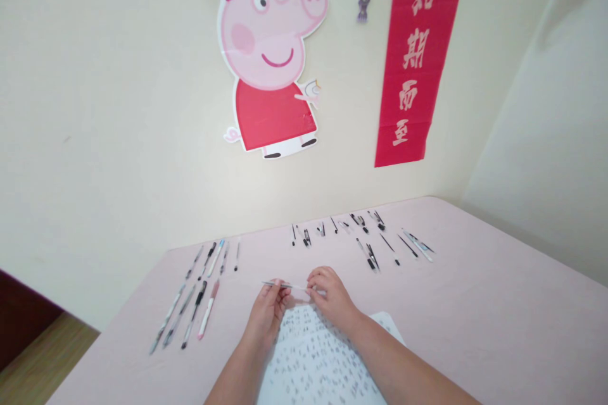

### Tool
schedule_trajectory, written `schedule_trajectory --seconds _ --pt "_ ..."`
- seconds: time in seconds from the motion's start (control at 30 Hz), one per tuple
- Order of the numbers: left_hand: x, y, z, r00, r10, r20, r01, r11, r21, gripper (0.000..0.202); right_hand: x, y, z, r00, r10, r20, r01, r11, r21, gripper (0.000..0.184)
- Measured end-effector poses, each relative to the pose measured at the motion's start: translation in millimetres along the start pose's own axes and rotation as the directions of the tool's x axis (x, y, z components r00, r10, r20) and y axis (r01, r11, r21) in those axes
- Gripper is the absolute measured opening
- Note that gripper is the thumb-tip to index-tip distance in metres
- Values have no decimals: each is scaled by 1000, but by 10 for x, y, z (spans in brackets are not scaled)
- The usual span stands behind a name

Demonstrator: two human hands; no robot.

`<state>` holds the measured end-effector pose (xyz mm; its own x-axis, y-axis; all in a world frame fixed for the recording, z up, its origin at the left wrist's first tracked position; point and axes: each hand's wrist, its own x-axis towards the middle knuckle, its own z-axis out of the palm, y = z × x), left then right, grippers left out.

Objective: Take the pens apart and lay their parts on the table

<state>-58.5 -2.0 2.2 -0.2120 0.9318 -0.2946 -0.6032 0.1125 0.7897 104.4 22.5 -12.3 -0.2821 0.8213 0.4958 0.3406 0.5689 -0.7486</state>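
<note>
Pale wall (118, 107) above a pink table (484, 310), with two hands meeting over it

From my distant post I see the wall fill most of the view, and the table spreads below it. On the wall are a large pig cut-out (275, 115) with a yellow crown and, to its right, a red banner (412, 63) with four pale characters. Near the front of the table lies a white sheet (323, 361) covered with small dark marks, which I cannot read.

Both bare forearms enter from the bottom and lean toward each other above this sheet. The left hand (268, 311) is bent inward, its thumb and fingers narrowed on a slim rod (298, 287). The right hand (332, 299) shows its back to me; its fingers are curled, and the tips pinch the other end.

To the left, pens (200, 296) lie in two slanting rows. Toward the right and far edge, thin pen parts (390, 249) are arranged in small groups.

The rod lies almost level between the hands, just beyond the sheet's far edge; its left tip projects past the left thumb. Whether it is a complete pen, I cannot tell.
</note>
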Motion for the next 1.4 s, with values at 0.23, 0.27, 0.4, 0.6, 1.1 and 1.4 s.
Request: schedule_trajectory --seconds 0.23,0.27,0.4,0.6,1.1,1.4 --pt "50 3 -43 994 65 -92 -72 995 -74 11 3 49 9 999 2 -37 -2 1000 13 9" --pt "56 11 -47 991 73 -112 -82 993 -83 12 3 53 10 999 4 -45 -3 1000 18 9" --pt "81 43 -68 976 105 -189 -128 985 -112 17 11 77 4 996 9 -86 -5 999 43 9" --pt "89 91 -77 963 92 -253 -143 971 -192 23 39 123 -50 991 27 -131 -10 992 129 9" --pt "110 55 -104 969 110 -223 -144 979 -145 20 52 372 -142 966 142 -217 -162 984 -78 12" --pt "48 47 -56 980 115 -165 -121 992 -26 14 25 260 -150 990 112 -86 -136 924 -357 13"
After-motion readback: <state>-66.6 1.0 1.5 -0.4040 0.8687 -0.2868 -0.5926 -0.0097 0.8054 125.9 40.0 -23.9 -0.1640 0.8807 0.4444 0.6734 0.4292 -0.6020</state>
